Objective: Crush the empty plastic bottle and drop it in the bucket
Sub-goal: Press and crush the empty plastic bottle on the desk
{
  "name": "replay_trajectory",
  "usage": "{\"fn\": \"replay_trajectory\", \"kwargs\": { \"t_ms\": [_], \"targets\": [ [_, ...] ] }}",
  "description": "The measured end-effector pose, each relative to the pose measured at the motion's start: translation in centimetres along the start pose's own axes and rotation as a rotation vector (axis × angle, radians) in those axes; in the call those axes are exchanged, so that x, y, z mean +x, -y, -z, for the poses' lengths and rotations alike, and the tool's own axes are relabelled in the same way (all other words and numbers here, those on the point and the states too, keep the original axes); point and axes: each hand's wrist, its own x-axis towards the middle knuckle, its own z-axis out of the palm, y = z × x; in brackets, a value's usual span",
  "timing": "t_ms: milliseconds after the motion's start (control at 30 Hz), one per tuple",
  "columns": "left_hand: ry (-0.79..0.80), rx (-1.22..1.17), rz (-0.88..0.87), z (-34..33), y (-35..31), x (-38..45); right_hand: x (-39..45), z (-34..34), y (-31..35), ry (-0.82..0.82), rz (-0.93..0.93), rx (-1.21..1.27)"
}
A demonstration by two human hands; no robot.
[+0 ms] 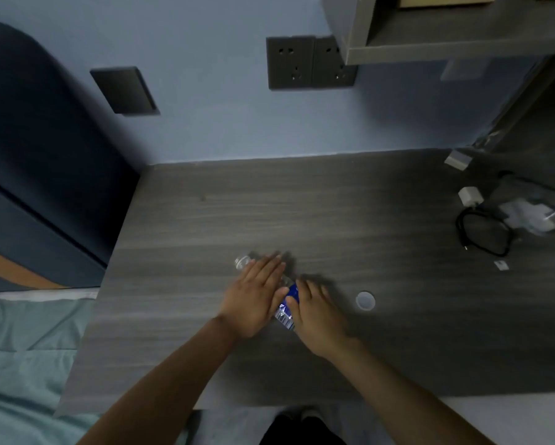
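Grey wood-grain desk (205, 220) against a blue wall. On the desk, just R of the hands: a small white cap (365, 300), lying apart from everything. Far R: black cable (481, 232) in a loop, a white charger plug (470, 195) and blurred clear packaging (532, 216) — well away from the work area. Two dark wall sockets (311, 62) above, shelf (446, 43) top R, bedding (29, 348) to the L. No bucket seen.

Plastic bottle (287, 311) lies on its side mid-desk, neck end toward far L, blue label showing between the hands. Left hand (256, 293) flat, fingers together and extended, palm pressed down on the bottle's upper part. Right hand (317, 313) also flat-ish, fingers slightly curled, pressing the label end. Neither hand wraps it — both bear down from above.

Both forearms bare, reaching fwd from bottom of view, converging at the bottle.
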Motion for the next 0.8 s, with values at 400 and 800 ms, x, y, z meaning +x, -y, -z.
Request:
{"fn": "replay_trajectory", "kwargs": {
  "t_ms": [400,800],
  "targets": [
    [0.17,0.099,-0.02,-2.2,0.8,-0.7,0.1,-2.4,0.1,-0.056,0.04,-0.213],
    [0.177,0.102,-0.148,-2.2,1.4,3.0,-0.4,-2.2,0.7,-0.012,0.002,-0.23]
  ]
}}
